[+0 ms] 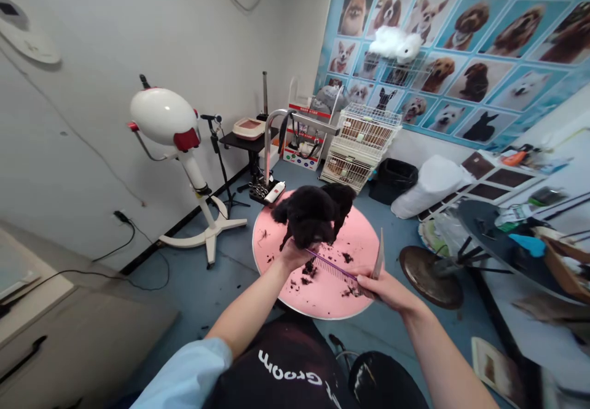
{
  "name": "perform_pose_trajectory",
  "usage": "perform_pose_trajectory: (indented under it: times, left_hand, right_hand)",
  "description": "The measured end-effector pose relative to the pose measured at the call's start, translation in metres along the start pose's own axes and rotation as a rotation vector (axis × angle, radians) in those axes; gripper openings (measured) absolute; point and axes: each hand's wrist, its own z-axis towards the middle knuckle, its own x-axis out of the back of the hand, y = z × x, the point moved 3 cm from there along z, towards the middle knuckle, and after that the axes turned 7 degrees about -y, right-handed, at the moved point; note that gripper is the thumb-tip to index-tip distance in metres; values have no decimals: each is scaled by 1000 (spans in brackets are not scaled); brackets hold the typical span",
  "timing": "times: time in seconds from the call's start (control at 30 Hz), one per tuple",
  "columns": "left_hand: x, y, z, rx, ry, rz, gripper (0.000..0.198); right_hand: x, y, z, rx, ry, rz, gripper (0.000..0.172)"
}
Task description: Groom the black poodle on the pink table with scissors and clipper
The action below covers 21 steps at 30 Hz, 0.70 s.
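Note:
A small black dog (pixel 316 209) stands on a round pink grooming table (pixel 271 231), with tufts of cut black hair (pixel 310 268) scattered around it. My left hand (pixel 293 258) is closed against the dog's low front end, its fingertips partly hidden by the fur. In my right hand (pixel 378 285) are a purple comb (pixel 332 266) with long metal teeth and a pair of silver scissors (pixel 380 252). The comb reaches left toward my left hand and the dog, teeth downward. The scissor blades point up. Which part of the dog my left hand holds is hard to make out.
A metal grooming arm (pixel 268 151) rises behind the table, with a holder of scissors and a white clipper (pixel 275 192) beside it. A white stand dryer (pixel 166 117) is at left. Cages (pixel 359 145), a black bin (pixel 394 179) and a dark round table (pixel 488 228) stand behind and right.

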Motion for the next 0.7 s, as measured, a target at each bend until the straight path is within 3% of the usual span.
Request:
perform_pose_trajectory:
  times: [0.1,0.2,0.27,0.3,0.37,0.43,0.5,0.57,0.63,0.7]
  left_hand:
    - [-25,1,2,16,-102,-76,20]
    - [-29,5,6,12,-148,-114,21]
    - [-24,6,10,-2,-145,-129,18]
    - [-22,4,12,-7,-129,-144,17]
    - [-23,-1,18,-34,-69,-205,15]
    - [-32,-9,25,-91,-20,-300,15]
    - [-46,-16,31,-164,-13,-397,18]
    - [-60,-22,37,-217,-39,-474,21]
    - [-70,-25,42,-249,-84,-527,21]
    - [-73,-25,45,-264,-116,-563,21]
  right_hand:
    - [-1,24,-20,-42,-43,-171,53]
    - [1,85,-22,-89,-63,-299,55]
    - [8,136,-14,-89,88,-368,63]
    - [14,159,-9,-71,230,-411,65]
    - [24,198,5,-130,397,-519,62]
    - [34,220,21,-279,379,-695,49]
    - [46,220,36,-379,257,-831,34]
    - [59,199,46,-395,148,-883,25]
    - [71,162,46,-332,22,-807,21]
    - [75,114,36,-228,-203,-628,20]
